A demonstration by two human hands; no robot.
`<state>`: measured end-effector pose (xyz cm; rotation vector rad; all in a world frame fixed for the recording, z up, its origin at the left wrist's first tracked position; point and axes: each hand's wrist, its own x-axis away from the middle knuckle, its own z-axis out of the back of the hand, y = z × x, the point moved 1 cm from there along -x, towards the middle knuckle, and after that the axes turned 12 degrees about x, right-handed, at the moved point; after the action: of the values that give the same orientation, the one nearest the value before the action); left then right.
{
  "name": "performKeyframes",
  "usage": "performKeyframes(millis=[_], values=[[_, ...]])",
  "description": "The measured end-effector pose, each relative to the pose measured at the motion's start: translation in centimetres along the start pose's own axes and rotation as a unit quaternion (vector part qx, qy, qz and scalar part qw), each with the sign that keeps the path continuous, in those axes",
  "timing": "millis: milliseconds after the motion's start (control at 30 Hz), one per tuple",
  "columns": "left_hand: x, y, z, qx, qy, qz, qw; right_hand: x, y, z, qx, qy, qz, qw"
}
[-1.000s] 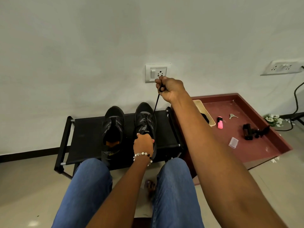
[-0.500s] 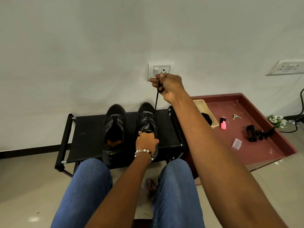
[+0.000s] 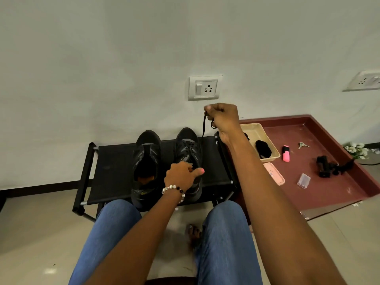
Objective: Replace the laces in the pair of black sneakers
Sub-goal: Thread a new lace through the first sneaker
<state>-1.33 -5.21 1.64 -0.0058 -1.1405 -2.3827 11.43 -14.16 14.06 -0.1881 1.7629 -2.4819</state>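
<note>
black sneakers sit side by side on the black shoe rack (image 3: 107,167) against the wall – left sneaker (image 3: 147,161) has an open throat with no lace visible, right sneaker (image 3: 188,159) has lace crossing its eyelets. rack is just beside the maroon platform (image 3: 329,182), which holds a beige tray (image 3: 260,133), a pink case (image 3: 274,173), a pink highlighter (image 3: 285,153), keys (image 3: 303,145), a black gadget (image 3: 324,166) and a small clear box (image 3: 304,180).

right hand (image 3: 223,118) is raised below the wall socket (image 3: 204,87), fingers curled tight around the black lace (image 3: 203,126), which runs taut down to the right sneaker. compared with a second ago this hand is lower and nearer the shoe, so the strand between fist and shoe looks shorter – probably the pull has ended and the grip is being reset, though the lace tip is too small to make out.

left hand (image 3: 182,175), with a beaded bracelet (image 3: 173,189) on the wrist, rests on the right sneaker's tongue area; before it was clamped on the shoe, now the thumb sticks out and the fingers look looser, whether they pinch any lace i cannot tell.

task reads as mid-way: right sneaker being laced, left one not started.
</note>
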Motion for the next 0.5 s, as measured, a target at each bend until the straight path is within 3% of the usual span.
performKeyframes(millis=[133, 267, 367, 500], values=[[-2.2, -0.8, 2.7, 0.071, 0.112, -0.002, 0.991, 0.7, 4.6, -0.8, 0.006, 0.006, -0.088, 0.996], [-5.5, -2.1, 3.8, 0.055, 0.039, -0.042, 0.997, 0.8, 9.5, -2.5, 0.069, 0.062, -0.127, 0.988], [-7.1, -2.8, 3.8, 0.063, 0.008, -0.058, 0.996, 0.6, 11.6, -3.4, 0.165, 0.012, -0.112, 0.980], [-7.9, -2.8, 3.3, 0.077, -0.017, -0.075, 0.994, 0.6, 13.1, -4.2, 0.355, -0.064, -0.066, 0.930]])
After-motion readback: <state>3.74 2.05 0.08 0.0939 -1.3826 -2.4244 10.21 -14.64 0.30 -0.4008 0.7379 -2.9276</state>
